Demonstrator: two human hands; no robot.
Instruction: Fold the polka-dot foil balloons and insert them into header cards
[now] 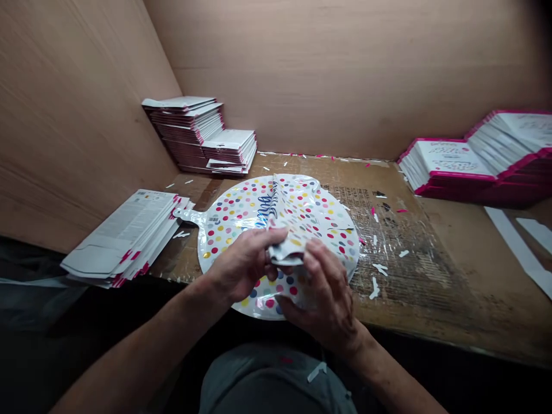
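Note:
A flat foil balloon, white with coloured dots, blue lettering and a tail at its left, lies on the cardboard-covered table. Above its front half, a folded dotted piece of foil is between my hands; whether it belongs to the flat balloon or to a second one I cannot tell. My left hand is closed on its left end, thumb on top. My right hand has curved fingertips against its right end, with the thumb apart below. The undersides of the fingers are hidden.
Stacked white-and-pink packets stand at the back left. A fanned pile of flat cartons lies at the left edge, and more pink-edged packets at the right. Paper scraps and white strips litter the table. Wooden panels enclose it.

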